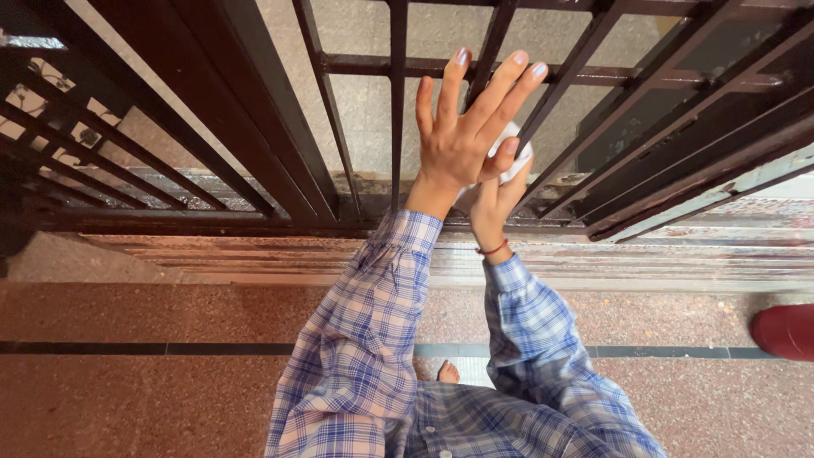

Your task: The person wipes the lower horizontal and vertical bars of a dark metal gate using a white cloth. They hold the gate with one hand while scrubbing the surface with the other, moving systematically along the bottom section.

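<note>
Head view, looking down along both forearms at a dark metal window grille point(398, 110).

The left hand point(462, 127) is spread wide, fingers extended upward and slightly fanned, its grip holding nothing; the fingertips lie over or against the bars, though contact cannot be confirmed from this angle. The right hand point(500, 191) sits just behind and below it, largely hidden, with its grip closed around a white cloth point(513, 153). Only a small bunched part of the cloth shows, between the left thumb and the right fingers, so its long axis cannot be told. The cloth lies at the grille's lower cross-members, just above the sill point(254, 225), and the right hand is the nearer one, already holding it. A red thread point(493, 249) circles the right wrist; both sleeves are blue plaid.

Beyond the bars is a pale speckled surface. Below the sill runs a worn stepped ledge point(678, 263), then a reddish terrazzo floor point(127, 390) crossed by a dark inlaid strip. A bare toe point(448, 371) shows between the sleeves, and a red rounded object point(784, 331) sits at the right edge.
</note>
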